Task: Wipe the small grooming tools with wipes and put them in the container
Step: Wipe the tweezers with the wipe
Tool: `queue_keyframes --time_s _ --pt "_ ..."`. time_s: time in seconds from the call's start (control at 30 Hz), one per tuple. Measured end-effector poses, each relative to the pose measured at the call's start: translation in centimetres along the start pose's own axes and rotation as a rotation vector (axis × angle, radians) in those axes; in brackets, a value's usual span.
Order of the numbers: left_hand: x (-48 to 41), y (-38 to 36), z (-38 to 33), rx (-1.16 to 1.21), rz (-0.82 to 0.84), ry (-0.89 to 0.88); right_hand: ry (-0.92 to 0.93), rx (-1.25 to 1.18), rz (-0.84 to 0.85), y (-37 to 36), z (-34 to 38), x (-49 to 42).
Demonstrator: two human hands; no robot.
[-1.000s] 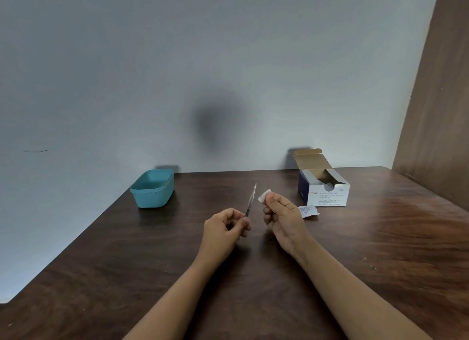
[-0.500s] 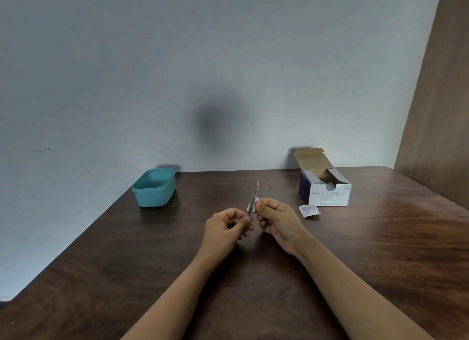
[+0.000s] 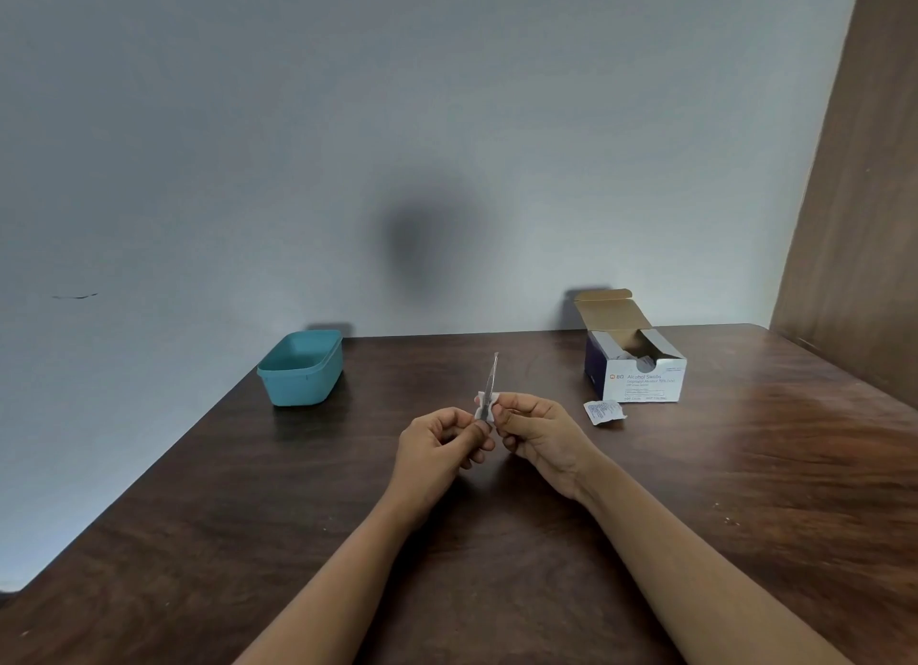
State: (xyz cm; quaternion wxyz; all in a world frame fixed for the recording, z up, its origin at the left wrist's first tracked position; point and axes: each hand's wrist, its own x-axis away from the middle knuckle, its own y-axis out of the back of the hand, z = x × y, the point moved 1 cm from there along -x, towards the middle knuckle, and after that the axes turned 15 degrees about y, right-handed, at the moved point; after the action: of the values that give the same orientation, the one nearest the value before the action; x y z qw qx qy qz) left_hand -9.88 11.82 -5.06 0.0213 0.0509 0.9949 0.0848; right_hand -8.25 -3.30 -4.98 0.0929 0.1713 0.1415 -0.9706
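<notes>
The left hand (image 3: 442,446) is closed, pinching the lower end of a thin metal tool (image 3: 490,381) between thumb and fingers. The tool is slim, flat and grey with a dull shine; it stands almost upright, leaning a little toward 1 o'clock. Whether it is tweezers or a file, I cannot tell. The right hand (image 3: 539,436) is also closed, its fingertips pressing a small white wipe (image 3: 483,408) around the lower part of the tool. The wipe looks soft and folded, its corners sticking out on both sides of the metal.

At 2 o'clock from the hands lies a torn white wrapper (image 3: 603,411), crinkled, flat on the table (image 3: 745,490). Just behind it stands an open cardboard box (image 3: 641,384), white and dark blue, lid up. At 10 o'clock, well apart, sits a teal plastic container (image 3: 300,374), rectangular with rounded corners. The table is dark wood with visible grain.
</notes>
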Motion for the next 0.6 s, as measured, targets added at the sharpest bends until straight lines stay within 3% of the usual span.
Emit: queue_keyframes --time_s 0.33,0.6 --pt "0.0 0.0 0.2 -0.021 -0.024 0.01 0.025 0.057 -0.001 -0.2 0.0 0.1" --pt "0.2 -0.2 0.1 -0.111 -0.062 -0.021 0.255 0.327 0.089 -2.0 0.7 0.8"
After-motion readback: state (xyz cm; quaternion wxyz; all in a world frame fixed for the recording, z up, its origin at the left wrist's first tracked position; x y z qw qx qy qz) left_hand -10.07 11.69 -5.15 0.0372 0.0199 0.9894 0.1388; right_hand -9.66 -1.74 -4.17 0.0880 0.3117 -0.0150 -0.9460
